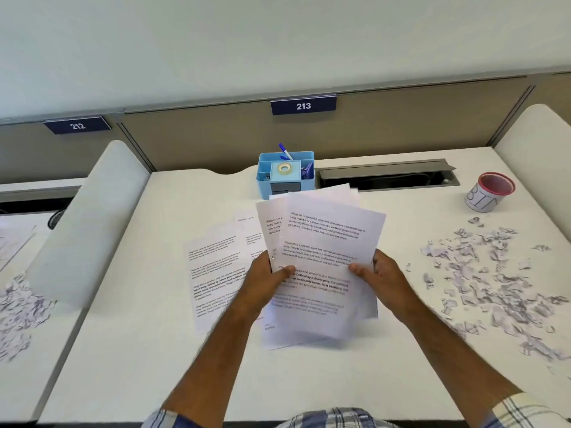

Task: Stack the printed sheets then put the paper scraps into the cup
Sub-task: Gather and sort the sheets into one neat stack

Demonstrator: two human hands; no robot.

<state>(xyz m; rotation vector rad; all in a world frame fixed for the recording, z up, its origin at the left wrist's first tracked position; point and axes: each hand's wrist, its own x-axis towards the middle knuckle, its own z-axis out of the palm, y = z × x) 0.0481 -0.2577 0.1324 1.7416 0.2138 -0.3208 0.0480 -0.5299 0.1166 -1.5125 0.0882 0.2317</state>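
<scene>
Sheets (pixel 327 242) fan upward from left hand (pixel 265 278) and right hand (pixel 381 274) grip

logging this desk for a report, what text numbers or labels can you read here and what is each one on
"213": dark blue sign on the partition behind the desk.
"212": dark blue sign on the partition to the left.
"BIN": handwritten on the white paper cup with a red rim.
"Village life is a peaceful...": start of paragraphs on the fanned white printed sheets gripped by left hand and right hand; the rest is blurred.
Printed sheet lying on the desk: too small to read.
</scene>
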